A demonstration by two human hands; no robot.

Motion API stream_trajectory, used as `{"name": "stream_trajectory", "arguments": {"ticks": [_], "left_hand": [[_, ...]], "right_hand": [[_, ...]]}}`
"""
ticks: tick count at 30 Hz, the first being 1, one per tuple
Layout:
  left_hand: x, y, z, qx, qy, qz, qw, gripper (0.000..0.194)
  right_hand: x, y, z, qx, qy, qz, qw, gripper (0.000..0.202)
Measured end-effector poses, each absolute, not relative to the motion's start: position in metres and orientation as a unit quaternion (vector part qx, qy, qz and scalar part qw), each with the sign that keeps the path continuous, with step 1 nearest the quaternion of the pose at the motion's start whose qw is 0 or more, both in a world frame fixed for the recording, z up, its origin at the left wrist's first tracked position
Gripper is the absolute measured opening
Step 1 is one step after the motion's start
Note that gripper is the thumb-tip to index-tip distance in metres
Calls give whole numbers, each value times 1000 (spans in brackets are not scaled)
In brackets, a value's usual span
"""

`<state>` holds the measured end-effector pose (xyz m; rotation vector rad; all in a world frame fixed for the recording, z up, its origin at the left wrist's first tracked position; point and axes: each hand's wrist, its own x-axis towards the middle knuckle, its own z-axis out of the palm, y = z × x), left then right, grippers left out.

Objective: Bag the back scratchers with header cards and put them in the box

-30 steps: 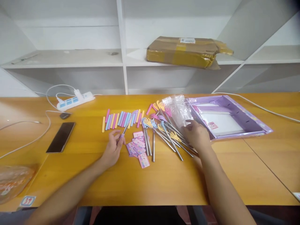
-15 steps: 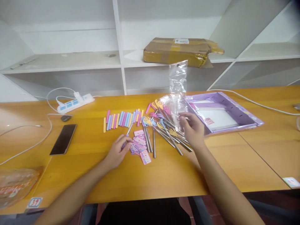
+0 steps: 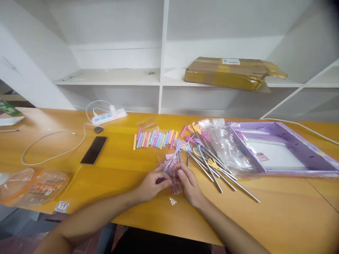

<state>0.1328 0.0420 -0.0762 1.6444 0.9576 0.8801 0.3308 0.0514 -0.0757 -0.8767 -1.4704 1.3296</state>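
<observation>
My left hand [image 3: 153, 184] is closed on a purple hand-shaped back scratcher [image 3: 179, 146], whose metal rod points away from me. Close beside it, my right hand [image 3: 188, 183] pinches a clear plastic bag [image 3: 153, 128] that stretches over some of the coloured sticks [image 3: 140, 140]. Small pink cards [image 3: 177, 187] lie beneath both hands, partly hidden. To the right is a pile of back scratchers [image 3: 213, 163] with metal rods and pink, yellow, blue and purple heads.
Clear bags [image 3: 225, 148] lie beside an open purple box [image 3: 312, 155] at the right. A phone [image 3: 94, 150], a power strip [image 3: 109, 115] and a plastic pouch [image 3: 47, 186] are at the left. A taped carton [image 3: 225, 73] sits on the shelf behind.
My right hand has moved left to meet my left hand, bringing a clear bag with it. The view has shifted to the left.
</observation>
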Motion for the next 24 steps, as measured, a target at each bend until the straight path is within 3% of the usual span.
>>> {"name": "stream_trajectory", "arguments": {"ticks": [8,14,16,19,24], "left_hand": [[127,42,-67,698,342,311,547,44],[107,73,-70,574,425,474,515,38],[99,86,-74,500,446,557,491,38],[92,98,-73,419,446,637,469,40],[94,98,-58,373,434,659,489,40]], "right_hand": [[327,63,-76,-389,-537,604,441,46],[355,78,-57,-377,-415,551,618,37],[366,80,-50,-382,-451,557,583,36],[372,75,-45,-385,-580,561,448,40],[361,62,-46,-340,-736,496,312,50]]}}
